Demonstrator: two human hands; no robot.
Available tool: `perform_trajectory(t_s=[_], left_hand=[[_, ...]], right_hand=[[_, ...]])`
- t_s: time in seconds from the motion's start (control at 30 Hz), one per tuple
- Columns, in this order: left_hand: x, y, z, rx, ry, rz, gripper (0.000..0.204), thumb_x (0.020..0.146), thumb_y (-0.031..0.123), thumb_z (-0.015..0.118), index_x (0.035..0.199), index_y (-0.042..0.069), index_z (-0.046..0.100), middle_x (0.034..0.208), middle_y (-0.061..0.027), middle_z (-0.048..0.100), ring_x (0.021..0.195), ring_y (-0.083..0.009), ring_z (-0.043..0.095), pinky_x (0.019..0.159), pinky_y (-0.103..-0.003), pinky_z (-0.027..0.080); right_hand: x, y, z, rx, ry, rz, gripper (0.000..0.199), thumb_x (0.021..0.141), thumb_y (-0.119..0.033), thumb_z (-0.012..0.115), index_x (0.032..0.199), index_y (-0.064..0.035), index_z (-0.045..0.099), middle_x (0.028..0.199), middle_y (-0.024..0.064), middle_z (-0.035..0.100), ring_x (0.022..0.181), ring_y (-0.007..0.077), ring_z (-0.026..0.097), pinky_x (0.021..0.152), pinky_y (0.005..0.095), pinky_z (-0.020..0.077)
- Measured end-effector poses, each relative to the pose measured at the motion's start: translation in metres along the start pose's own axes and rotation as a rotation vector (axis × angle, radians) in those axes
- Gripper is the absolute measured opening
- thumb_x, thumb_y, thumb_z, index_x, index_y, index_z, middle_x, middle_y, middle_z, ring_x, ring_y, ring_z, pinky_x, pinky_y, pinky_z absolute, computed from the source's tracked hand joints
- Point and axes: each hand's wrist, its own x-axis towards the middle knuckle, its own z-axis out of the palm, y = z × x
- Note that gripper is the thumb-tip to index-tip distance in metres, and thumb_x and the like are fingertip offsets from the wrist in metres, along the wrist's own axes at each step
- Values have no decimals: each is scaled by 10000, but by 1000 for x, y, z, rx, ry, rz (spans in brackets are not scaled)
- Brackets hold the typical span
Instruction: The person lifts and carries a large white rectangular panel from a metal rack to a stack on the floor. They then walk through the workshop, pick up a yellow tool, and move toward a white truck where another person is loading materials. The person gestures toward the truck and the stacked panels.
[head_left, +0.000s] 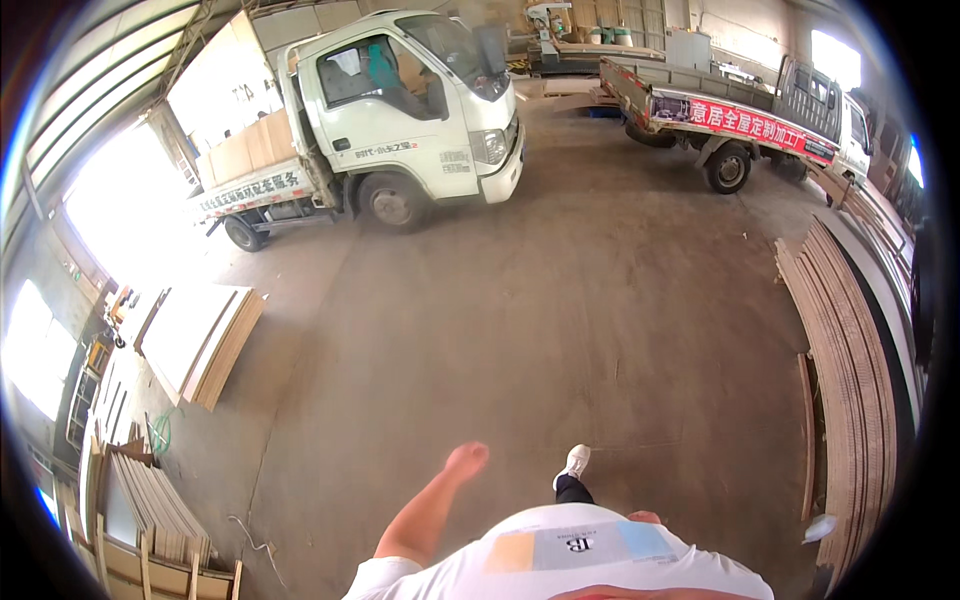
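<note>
My left hand (467, 460) swings out ahead of my body over the bare concrete floor (520, 330). Its fingers look curled into a loose fist, and nothing shows in it. Only a small skin-coloured part of my right hand (645, 517) peeks out past the front of my white shirt (560, 545); its fingers are hidden. One white shoe (576, 460) is stretched forward below dark trousers. Neither hand touches anything that I can see.
A white truck (440, 150) loaded with boards stands ahead on the left. Another flatbed truck (750, 125) with a red banner is at the far right. Board stacks (205, 340) lie at left, more panels (165, 510) nearer, and long boards (850, 390) run along the right.
</note>
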Motion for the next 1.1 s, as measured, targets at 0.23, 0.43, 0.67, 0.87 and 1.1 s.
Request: perform_trajectory(t_s=[0.23, 0.43, 0.67, 0.87, 1.1], left_hand=[[139, -56, 31, 837, -350, 435, 231, 940, 261, 570, 1048, 123, 722, 1086, -65, 714, 993, -182, 673, 774, -345, 542], [173, -2, 50, -303, -190, -426, 239, 920, 270, 599, 1027, 101, 729, 1042, -120, 700, 1010, -236, 654, 853, -386, 523], [317, 40, 26, -375, -250, -604, 258, 936, 266, 578, 1078, 100, 715, 1091, -136, 691, 1031, -267, 651, 869, -411, 522], [582, 100, -38, 202, -371, -84, 277, 949, 263, 561, 1122, 100, 702, 1134, -149, 684, 1049, -293, 649, 883, -432, 520], [769, 345, -216, -492, 144, -39, 334, 988, 322, 551, 1187, 75, 659, 965, -93, 706, 873, -216, 665, 778, -381, 531]], right_hand=[[208, 63, -129, 725, -90, 537, 192, 870, -214, 663, 953, -55, 731, 915, 43, 732, 855, 155, 697, 722, 333, 556], [379, 71, -357, 833, 168, 728, 119, 868, -181, 650, 886, -77, 704, 809, 29, 709, 699, 125, 682, 605, 275, 538], [569, 114, -456, 759, 121, 639, 151, 882, -210, 663, 950, -79, 694, 845, 44, 717, 790, 163, 689, 678, 316, 542], [641, 132, -522, 308, 30, 265, 248, 847, -234, 660, 1001, -66, 758, 937, 119, 749, 856, 221, 712, 772, 343, 546], [819, 190, -575, 447, -17, 400, 236, 874, -225, 630, 989, -47, 735, 957, 130, 724, 929, 206, 681, 816, 381, 525]])
